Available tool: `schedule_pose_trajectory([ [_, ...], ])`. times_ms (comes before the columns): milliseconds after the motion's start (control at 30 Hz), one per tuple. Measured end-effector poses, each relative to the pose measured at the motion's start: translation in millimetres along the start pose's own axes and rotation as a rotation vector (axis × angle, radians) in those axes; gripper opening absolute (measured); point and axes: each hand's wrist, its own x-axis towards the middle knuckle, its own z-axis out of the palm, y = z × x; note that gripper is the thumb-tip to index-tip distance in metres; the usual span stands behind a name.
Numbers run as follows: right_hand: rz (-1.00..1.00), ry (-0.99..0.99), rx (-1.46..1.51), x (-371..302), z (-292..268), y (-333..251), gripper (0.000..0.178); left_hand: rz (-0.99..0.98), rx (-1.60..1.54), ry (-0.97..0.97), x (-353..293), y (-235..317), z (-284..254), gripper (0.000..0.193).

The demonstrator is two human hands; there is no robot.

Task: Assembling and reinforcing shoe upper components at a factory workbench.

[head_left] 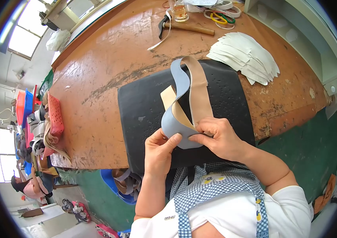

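A long, curved leather strip (184,133), blue-grey on one face and tan on the other, is between my two hands. My left hand (159,152) pinches its near left edge between thumb and fingers. On the right side, my right hand (222,139) grips the near end with thumb and bent fingers. The strip loops up and away from me above a black perforated pad (140,107). A pale yellow flap (168,97) sticks out at its left. My fingers hide part of the near edge.
Beyond the pad are a wooden-handled hammer (192,29), a glass (180,14) and fanned white pieces (243,55). A filled red basket (56,115) stands at the table's left edge; a blue tub (117,189) sits below. Another person (36,186) is at far left.
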Motion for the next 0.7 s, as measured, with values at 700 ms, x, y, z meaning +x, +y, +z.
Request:
schedule_pose_trajectory([
  [700, 0.338, -0.048, 0.300, -0.4, 3.4, -15.7, 0.008, -0.032, -0.044, 0.047, -1.7, 1.8, -2.0, 0.011],
])
